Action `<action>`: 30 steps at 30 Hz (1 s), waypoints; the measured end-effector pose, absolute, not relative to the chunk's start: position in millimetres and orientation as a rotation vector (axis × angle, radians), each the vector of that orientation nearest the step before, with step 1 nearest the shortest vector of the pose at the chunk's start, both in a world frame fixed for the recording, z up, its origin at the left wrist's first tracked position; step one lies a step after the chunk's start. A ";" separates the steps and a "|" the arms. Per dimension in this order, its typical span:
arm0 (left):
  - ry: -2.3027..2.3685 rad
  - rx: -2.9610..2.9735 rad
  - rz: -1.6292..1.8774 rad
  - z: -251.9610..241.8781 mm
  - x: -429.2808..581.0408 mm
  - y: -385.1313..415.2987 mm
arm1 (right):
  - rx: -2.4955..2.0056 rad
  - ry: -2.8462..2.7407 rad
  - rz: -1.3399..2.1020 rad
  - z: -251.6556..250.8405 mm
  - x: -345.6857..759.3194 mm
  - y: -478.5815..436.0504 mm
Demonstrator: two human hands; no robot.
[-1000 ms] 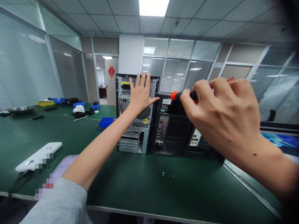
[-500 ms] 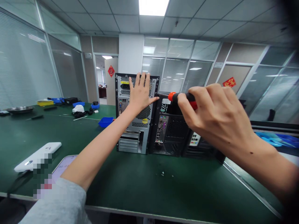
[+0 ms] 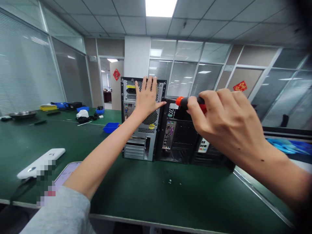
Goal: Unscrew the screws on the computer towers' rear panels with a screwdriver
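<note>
head view: left hand [image 3: 146, 99] flat, fingers spread, on silver computer case [image 3: 140, 130] mid-frame; right hand [image 3: 226, 122] fingers clamped round screwdriver [image 3: 187, 101], tip hidden against black case [image 3: 179, 139].

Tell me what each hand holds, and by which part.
Right hand grips a screwdriver by its red-black handle. Left hand holds nothing, flat against the silver computer case.

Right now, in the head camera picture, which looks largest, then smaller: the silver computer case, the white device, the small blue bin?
1. silver computer case, held flat by the left hand.
2. white device; it lies nearer the camera, so its look is flattered.
3. small blue bin, farthest away, so its true size is unsure.
</note>
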State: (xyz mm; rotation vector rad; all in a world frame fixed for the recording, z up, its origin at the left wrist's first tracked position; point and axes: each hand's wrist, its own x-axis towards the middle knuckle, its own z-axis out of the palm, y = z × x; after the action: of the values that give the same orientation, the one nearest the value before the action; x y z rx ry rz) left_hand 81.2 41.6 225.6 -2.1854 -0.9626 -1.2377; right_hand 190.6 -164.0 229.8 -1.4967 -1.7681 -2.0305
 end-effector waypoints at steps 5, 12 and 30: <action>-0.936 -2.151 -1.269 224.3 81.2 43.4 | -1.565 -1.756 -1.988 228.8 187.8 -164.7; -0.985 -2.148 -1.214 224.3 79.8 41.8 | -1.571 -1.720 -2.056 228.6 185.4 -165.6; -0.978 -2.174 -1.236 223.9 78.9 44.6 | -1.751 -1.764 -1.778 229.5 171.1 -166.6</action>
State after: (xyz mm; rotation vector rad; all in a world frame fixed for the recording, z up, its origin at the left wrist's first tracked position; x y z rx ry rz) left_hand 78.9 44.6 223.9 -2.1737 -0.9776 -1.2362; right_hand 171.1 -166.6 229.5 -1.7514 -1.7642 -1.7780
